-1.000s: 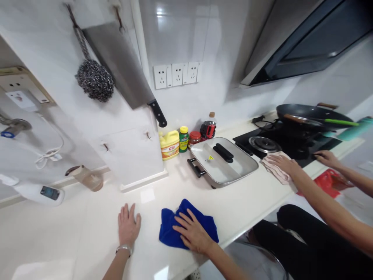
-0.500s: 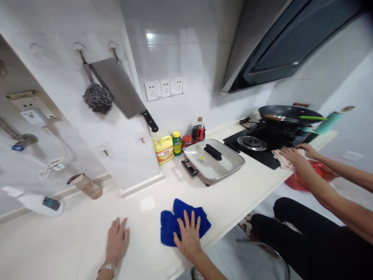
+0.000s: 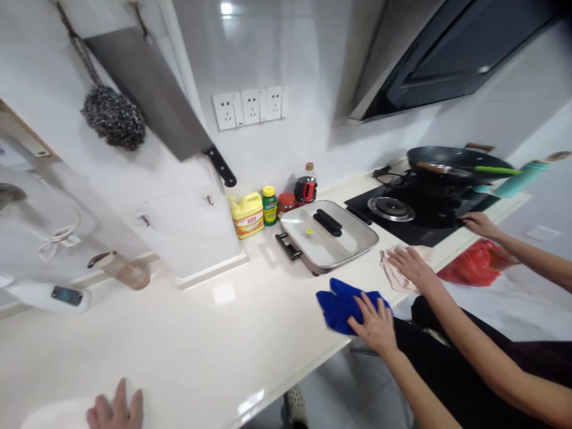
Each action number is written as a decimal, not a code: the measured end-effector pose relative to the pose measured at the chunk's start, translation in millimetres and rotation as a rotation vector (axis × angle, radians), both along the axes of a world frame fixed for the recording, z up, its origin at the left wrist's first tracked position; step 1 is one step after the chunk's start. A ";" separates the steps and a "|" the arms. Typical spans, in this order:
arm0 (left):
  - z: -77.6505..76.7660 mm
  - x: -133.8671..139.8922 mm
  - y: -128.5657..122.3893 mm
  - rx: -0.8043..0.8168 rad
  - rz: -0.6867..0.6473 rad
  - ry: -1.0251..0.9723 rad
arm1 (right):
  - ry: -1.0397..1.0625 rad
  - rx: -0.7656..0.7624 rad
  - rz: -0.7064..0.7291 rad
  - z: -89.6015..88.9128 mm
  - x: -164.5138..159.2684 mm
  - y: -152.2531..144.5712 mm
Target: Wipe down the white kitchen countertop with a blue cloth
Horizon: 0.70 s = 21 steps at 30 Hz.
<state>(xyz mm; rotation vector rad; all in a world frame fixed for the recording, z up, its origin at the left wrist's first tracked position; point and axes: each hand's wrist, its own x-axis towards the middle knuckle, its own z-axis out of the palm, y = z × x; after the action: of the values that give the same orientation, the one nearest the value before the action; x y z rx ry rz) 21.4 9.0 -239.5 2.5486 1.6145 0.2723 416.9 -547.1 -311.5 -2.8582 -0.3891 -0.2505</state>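
Plainly, the right hand (image 3: 374, 323) presses flat, fingers spread, on the crumpled blue microfibre cloth (image 3: 342, 302) near the front edge of the white tabletop (image 3: 192, 339). Far left, the left hand (image 3: 115, 411) rests open, bracing. Nearby, a co-worker's hand (image 3: 409, 266) covers a pale rag (image 3: 395, 275).

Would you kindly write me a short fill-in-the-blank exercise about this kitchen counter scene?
1. The right hand presses on a ____ cloth.
2. The left hand lies flat on the ____.
3. The other person's hand rests on a ____ rag.
4. A cleaver hangs on the wall beside a steel ____.

Missing words: blue; counter; pink; scourer
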 end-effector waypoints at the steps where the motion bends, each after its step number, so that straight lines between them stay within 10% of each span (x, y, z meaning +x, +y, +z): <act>1: 1.2 -1.5 -5.3 -0.017 0.016 0.000 | -0.008 -0.014 -0.035 -2.7 3.5 -5.7; 7: 6.5 4.1 -25.1 0.034 0.030 0.002 | -0.217 -0.016 -0.030 -5.3 -54.0 40.5; 21: 1.0 0.2 -29.7 0.100 -0.017 -0.007 | 0.199 0.082 0.722 35.7 -243.7 270.5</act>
<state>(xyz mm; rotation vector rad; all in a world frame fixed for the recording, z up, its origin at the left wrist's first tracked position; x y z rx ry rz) 21.6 -20.7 -238.5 2.6300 1.6160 0.3689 173.2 -276.6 -275.8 -2.4287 -1.2719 0.1493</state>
